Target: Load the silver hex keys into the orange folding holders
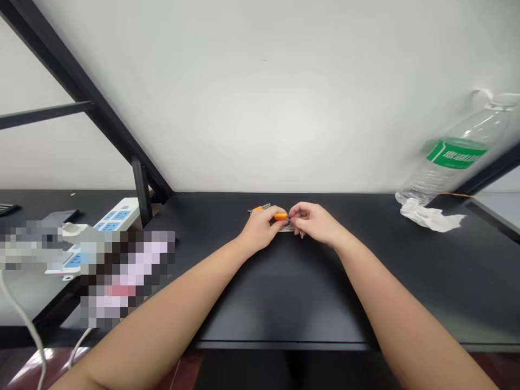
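Over the middle of the black tabletop, my left hand (263, 227) is closed around a small orange piece (280, 216), held between thumb and fingers. My right hand (313, 222) meets it from the right, thumb and fingers pinched at the dark end of that piece. What the right fingers hold is too small and covered to make out. Thin metal rods (287, 228) show beneath and between the hands. Behind the left hand lies a second orange part (257, 208) with dark, slim metal pieces beside it, partly covered by the hand.
At the right, a large clear bottle (455, 154) with a green label leans by the wall, a crumpled white tissue (431, 216) before it. To the left are a white power strip (122, 216) with blue sockets, a black metal frame (142, 187) and a white cable (24, 314).
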Demonstrator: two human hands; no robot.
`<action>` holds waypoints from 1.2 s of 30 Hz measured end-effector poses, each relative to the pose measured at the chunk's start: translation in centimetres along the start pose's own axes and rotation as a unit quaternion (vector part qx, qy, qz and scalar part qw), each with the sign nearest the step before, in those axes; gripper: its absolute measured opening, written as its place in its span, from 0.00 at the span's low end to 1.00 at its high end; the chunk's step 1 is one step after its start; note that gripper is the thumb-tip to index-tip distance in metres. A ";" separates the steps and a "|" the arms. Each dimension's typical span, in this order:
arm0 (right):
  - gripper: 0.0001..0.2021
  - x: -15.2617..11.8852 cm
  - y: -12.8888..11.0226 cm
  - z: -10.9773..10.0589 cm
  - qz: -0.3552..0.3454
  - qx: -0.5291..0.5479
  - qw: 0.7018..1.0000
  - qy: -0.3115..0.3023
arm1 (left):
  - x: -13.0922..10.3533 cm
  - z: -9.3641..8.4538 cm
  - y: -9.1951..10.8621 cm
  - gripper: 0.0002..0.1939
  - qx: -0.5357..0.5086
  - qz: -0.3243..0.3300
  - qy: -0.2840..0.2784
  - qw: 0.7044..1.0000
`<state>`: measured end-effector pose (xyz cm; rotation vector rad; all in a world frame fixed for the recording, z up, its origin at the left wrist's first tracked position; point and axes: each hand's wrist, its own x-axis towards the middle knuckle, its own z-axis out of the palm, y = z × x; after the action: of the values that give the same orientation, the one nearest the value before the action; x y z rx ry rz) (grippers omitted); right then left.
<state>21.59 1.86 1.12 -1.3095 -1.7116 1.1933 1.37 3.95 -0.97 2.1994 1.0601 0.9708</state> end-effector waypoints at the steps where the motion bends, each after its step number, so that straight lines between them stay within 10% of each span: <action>1: 0.07 0.0 0.2 0.1 0.005 0.017 1.000 -0.009 | 0.0 0.0 0.0 0.05 0.002 0.003 -0.004 1.000; 13: 0.10 0.8 2.0 -3.4 0.095 -0.245 0.962 0.073 | 0.6 -0.6 -1.6 0.09 0.018 0.001 0.028 0.999; 36: 0.07 -1.0 -0.5 1.1 -0.102 -0.520 0.848 -0.015 | 0.4 -0.5 -2.0 0.08 -0.021 -0.064 0.047 0.997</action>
<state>20.72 0.53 1.22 -1.5893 -2.5746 0.0603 0.25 5.43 -1.89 2.0426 1.1962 1.0372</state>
